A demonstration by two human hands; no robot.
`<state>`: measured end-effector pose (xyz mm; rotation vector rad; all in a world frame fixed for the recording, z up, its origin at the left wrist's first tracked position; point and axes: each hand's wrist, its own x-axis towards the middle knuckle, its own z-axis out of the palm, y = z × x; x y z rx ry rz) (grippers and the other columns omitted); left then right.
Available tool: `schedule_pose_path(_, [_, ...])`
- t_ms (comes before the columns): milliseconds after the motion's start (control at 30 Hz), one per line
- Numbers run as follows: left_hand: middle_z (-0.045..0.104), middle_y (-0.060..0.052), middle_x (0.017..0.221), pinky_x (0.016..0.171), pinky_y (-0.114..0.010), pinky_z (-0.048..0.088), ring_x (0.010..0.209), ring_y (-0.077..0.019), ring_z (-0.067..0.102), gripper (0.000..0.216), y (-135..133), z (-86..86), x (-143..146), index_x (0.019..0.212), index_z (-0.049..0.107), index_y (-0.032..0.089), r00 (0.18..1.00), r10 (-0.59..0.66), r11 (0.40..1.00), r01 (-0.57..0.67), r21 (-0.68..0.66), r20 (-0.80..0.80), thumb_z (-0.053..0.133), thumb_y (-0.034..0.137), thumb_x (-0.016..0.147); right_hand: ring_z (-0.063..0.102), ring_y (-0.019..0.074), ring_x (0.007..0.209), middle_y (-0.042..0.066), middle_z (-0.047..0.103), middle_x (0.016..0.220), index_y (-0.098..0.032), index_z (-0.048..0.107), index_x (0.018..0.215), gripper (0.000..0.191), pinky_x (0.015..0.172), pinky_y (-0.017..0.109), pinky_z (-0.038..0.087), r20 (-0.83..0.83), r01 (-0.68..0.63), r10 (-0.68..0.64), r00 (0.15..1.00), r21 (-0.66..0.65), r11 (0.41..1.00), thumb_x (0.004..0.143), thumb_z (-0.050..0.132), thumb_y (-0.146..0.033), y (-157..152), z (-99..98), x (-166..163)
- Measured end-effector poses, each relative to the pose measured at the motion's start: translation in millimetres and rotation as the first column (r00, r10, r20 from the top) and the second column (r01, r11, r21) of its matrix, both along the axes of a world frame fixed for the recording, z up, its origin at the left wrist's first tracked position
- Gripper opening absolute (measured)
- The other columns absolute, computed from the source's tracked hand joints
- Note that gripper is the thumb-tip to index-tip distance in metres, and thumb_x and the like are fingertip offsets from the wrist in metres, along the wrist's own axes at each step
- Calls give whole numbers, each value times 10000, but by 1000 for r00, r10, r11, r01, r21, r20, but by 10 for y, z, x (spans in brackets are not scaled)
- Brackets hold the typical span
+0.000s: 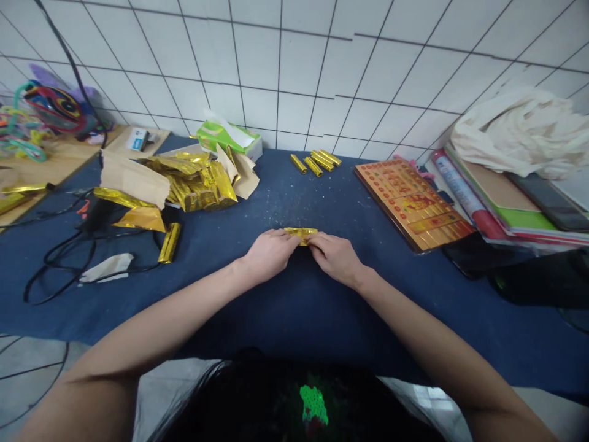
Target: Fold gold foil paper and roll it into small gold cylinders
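A small piece of gold foil paper (301, 232) lies in front of me on the dark blue cloth, between my two hands. My left hand (271, 253) has its fingers curled onto the foil's left end. From the other side, my right hand (338, 256) pinches the right end with thumb and fingers. The fingers hide part of the foil, so I cannot tell exactly how it is folded. Farther back, by the wall, several gold foil rolls (322, 161) lie close together.
At the left is a heap of gold foil paper (197, 181) with brown paper, near black cables (59, 252) and a single gold roll (170, 243). A green tissue pack (230, 138) stands behind. To the right lie an orange-gold printed pack (414, 202), notebooks (501, 196) and white cloth (519, 132).
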<state>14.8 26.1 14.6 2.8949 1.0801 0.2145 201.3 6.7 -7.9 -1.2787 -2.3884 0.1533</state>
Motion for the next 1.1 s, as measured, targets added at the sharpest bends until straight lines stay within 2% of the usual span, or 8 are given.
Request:
schedule_pose_path(167, [643,-41,843,721,-277,470,800,-167,604,227,119,-56,-31,975,577,183,975,128,982,-99,-161,182,390,140,853,642,175,908,48,678,1010,-182,620,968,225,807,299,496,-136,78,-90,987,-88,993,858,424,-179,3,-1,11])
schedule_pose_path(300, [649,-19,818,703,-282,457,779,-175,612,203,185,-94,-13,936,589,204,943,220,958,-161,-236,251,418,156,838,622,184,973,23,661,1077,-219,593,1085,279,873,327,471,-259,60,-113,959,-206,977,825,493,-202,29,12,39])
schedule_pose_path(500, [624,-14,826,706,-258,437,774,-153,590,159,238,-88,41,846,609,190,893,307,924,-197,-327,330,462,140,810,647,161,790,4,695,856,-220,654,903,177,747,304,490,-435,120,-261,861,-326,938,799,512,-209,96,2,41])
schedule_pose_path(633, [604,-23,771,704,-257,433,738,-147,569,119,283,-88,70,786,622,167,875,377,897,-264,-356,302,505,151,789,631,167,763,18,689,816,-204,666,839,157,726,308,472,-411,177,-320,854,-349,920,783,520,-205,138,0,6])
schedule_pose_path(800, [603,-27,770,716,-266,431,740,-149,566,135,293,-96,94,770,628,166,874,413,882,-315,-351,255,496,152,786,626,161,760,17,692,807,-198,680,805,168,734,296,455,-355,188,-348,868,-414,891,762,521,-162,234,48,-13])
schedule_pose_path(1000, [568,-37,781,669,-286,427,798,-192,555,143,265,-121,83,746,613,192,882,438,878,-378,-294,173,479,213,793,573,147,695,25,621,760,-201,695,767,154,657,278,423,-101,273,-324,941,-339,900,758,542,-189,342,80,-22])
schedule_pose_path(1100, [570,-36,802,659,-290,426,799,-197,555,117,260,-117,79,802,591,196,893,429,882,-381,-277,139,482,239,798,559,143,687,21,607,745,-196,689,773,149,652,273,411,-71,279,-320,945,-340,898,759,541,-189,352,74,-26])
